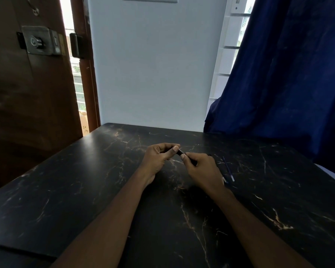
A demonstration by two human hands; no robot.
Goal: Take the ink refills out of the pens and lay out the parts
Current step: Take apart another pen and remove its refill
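Observation:
A dark pen (pixel 181 152) is held between both hands above the middle of the black marble-patterned table (pixel 85 190). My left hand (pixel 159 158) pinches its left end with thumb and fingers. The pen's right part is gripped by my right hand (pixel 201 169), which hides most of the barrel. A thin blue ink refill (pixel 228 169) lies on the table just right of my right hand. A small whitish piece (pixel 224 179) shows by my right wrist; most of it is hidden.
A white wall (pixel 153 74) stands behind the table's far edge. A brown wooden door (pixel 27 84) with a metal lock is at the left. A dark blue curtain (pixel 288 74) hangs over the table's right rear corner.

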